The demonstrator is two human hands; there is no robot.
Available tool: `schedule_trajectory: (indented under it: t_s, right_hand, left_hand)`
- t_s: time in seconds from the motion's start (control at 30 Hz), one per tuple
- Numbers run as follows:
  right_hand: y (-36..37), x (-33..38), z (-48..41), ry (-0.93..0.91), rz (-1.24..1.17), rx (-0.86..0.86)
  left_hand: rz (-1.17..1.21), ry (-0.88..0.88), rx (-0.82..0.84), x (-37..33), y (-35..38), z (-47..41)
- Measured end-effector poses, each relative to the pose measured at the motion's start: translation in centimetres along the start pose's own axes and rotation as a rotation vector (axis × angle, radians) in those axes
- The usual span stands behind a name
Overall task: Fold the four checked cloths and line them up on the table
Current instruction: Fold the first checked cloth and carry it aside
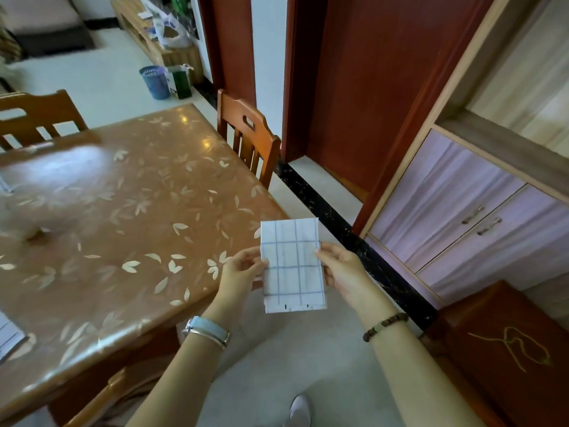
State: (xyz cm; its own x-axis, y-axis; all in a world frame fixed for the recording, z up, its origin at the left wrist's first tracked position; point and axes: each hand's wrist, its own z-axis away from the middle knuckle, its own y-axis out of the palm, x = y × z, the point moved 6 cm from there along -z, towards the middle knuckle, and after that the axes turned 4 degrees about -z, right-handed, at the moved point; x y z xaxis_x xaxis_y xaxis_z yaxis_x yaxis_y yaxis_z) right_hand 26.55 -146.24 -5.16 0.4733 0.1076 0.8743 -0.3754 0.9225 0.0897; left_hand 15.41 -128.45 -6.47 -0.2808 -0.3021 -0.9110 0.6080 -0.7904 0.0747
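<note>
Both left hand (243,269) and right hand (341,269) pinch the folded checked cloth (292,266) with their fingers; keep edges squared lowering it onto the worktop (123,211).

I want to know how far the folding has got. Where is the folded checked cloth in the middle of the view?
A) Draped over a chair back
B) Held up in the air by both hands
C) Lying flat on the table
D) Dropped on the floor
B: the left hand and the right hand each pinch a side edge of the checked cloth, held up near the table corner, not resting on it.
</note>
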Motion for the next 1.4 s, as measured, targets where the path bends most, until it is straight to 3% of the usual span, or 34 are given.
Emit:
schedule_trajectory:
  t_s: [0.6,0.97,1.4]
  right_hand:
    - [1.9,3.4,-9.9,0.038,0.033,0.057]
    - [5.2,8.3,-18.4,0.012,0.140,0.065]
    - [8.4,5.0,-24.0,0.117,0.281,0.130]
  left_hand:
    - [0.066,-0.047,-0.118,-0.1,0.3,-7.9]
    - [0.037,-0.003,-0.113,-4.9,-0.8,-15.9]
    - [0.065,-0.130,-0.275,-0.4,-3.5,-19.6]
